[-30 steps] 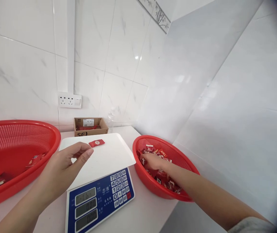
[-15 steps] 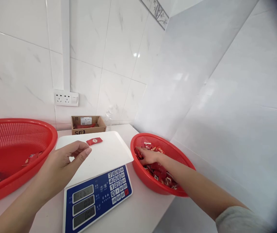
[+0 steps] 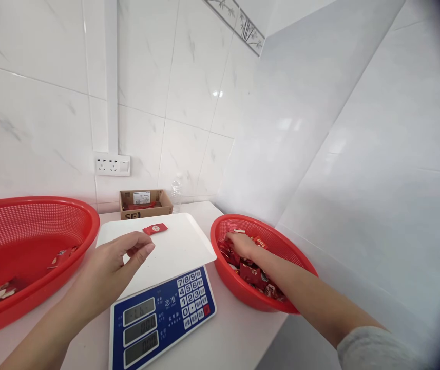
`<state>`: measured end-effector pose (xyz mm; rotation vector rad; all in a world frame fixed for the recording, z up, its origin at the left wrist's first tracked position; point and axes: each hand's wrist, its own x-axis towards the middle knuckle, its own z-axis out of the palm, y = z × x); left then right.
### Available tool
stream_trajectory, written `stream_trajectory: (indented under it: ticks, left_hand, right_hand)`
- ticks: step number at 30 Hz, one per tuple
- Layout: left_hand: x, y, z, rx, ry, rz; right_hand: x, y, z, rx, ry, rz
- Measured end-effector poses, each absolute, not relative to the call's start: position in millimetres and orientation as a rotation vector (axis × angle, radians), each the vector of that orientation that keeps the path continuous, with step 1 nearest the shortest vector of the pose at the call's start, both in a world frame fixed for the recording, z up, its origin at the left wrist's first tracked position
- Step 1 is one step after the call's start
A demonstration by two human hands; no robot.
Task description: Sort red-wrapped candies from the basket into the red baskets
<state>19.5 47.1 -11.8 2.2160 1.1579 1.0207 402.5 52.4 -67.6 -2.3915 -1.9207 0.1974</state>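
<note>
My left hand (image 3: 127, 257) hovers over the near left part of the white scale pan (image 3: 173, 257). Its fingers are curled, thumb and forefinger tips close together, with nothing visible between them. Just beyond it, a small red packet (image 3: 155, 229) lies flat on the pan. My right hand (image 3: 243, 245) reaches into the right red basket (image 3: 238, 293), among red packets (image 3: 252, 275); its fingertips are hidden there. The blue scale panel (image 3: 169, 313) with keys and three displays faces me below the pan.
At left stands a larger red basket (image 3: 84, 226) with several packets inside. Behind the pan are a cardboard box (image 3: 161, 203) and a clear plastic bottle (image 3: 176, 191). A wall socket (image 3: 112, 164) sits above. The table edge (image 3: 269, 339) runs below the right basket.
My right hand has shifted slightly among the packets in the right basket. My left thumb and forefinger have drawn closer together. The whole view has shifted a little; the packet on the pan stays.
</note>
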Motion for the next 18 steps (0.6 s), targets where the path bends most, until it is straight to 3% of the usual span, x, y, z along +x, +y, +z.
stream_trajectory:
  ticks: [9, 18]
  left_hand:
    - [25, 42, -5, 2.047, 1.018, 0.938]
    - [42, 29, -13, 1.223, 0.481, 0.921]
  right_hand:
    - [409, 49, 6, -1.995, -1.575, 0.136]
    - [255, 37, 44, -1.246, -1.669, 0.617]
